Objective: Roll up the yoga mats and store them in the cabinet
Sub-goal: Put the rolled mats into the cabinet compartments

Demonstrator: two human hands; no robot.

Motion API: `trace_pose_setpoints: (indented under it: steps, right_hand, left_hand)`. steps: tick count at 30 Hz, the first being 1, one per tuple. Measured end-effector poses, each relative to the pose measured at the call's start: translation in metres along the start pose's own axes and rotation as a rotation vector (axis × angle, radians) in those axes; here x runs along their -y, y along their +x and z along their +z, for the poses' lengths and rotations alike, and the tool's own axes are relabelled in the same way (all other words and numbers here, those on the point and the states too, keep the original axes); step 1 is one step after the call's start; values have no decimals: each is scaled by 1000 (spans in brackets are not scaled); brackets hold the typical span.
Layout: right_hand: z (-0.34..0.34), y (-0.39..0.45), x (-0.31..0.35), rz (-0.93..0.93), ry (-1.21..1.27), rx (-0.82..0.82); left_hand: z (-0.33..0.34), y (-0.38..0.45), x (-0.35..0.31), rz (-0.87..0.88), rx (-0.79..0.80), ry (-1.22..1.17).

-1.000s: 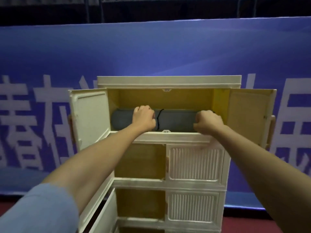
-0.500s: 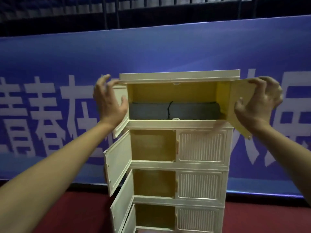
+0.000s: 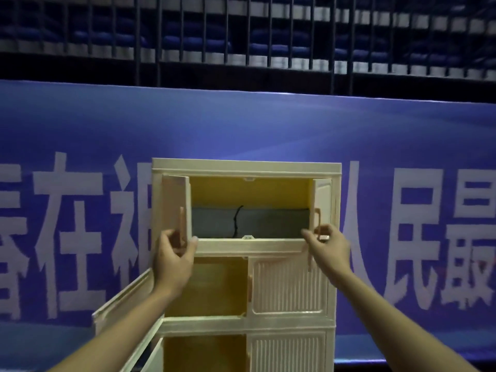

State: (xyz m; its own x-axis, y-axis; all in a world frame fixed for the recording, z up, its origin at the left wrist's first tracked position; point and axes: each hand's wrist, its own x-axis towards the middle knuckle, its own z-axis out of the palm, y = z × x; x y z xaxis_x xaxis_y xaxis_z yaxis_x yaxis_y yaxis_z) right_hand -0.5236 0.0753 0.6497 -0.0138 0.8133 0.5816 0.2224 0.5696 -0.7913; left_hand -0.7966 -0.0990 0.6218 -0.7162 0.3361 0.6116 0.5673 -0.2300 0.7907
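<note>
the cream cabinet [image 3: 247, 167] stands in the lower middle of the frame, against a blue banner [image 3: 241, 124] with big white characters. its top compartment is partly open, and a rolled grey yoga mat [image 3: 271, 222] lies lengthwise across the floor of it, filling the width that shows, with a thin black cord [image 3: 236, 221] looped round it left of centre.

the left hand [image 3: 173, 255] sits at the lower left corner of that compartment, thumb and fingers pinched on the left door [image 3: 174, 202] near its brown handle; the door stands edge-on, about half swung in. the right hand [image 3: 328, 247] is at the lower right corner, fingers curled round the handle of the right door [image 3: 322, 200], which is also angled partway across the opening. the two hands are well apart, one on each door.

below, the second and third compartments have their left halves open and their ribbed right doors flat shut. dark railings [image 3: 241, 36] run across the top of the frame.
</note>
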Motion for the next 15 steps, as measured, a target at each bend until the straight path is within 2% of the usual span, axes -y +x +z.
trace_pose_setpoints:
  steps: [4,10,15]
  right_hand:
    - [53,11,6,-7,2,27]
    - [131,34,1,-15,7,50]
    - [184,67,-23,-64,-92,269]
  left_hand:
    - [53,1,-3,-20,177,-93]
    - [135,40,19,-103,331,-15]
    - [190,77,43,-92,356,26]
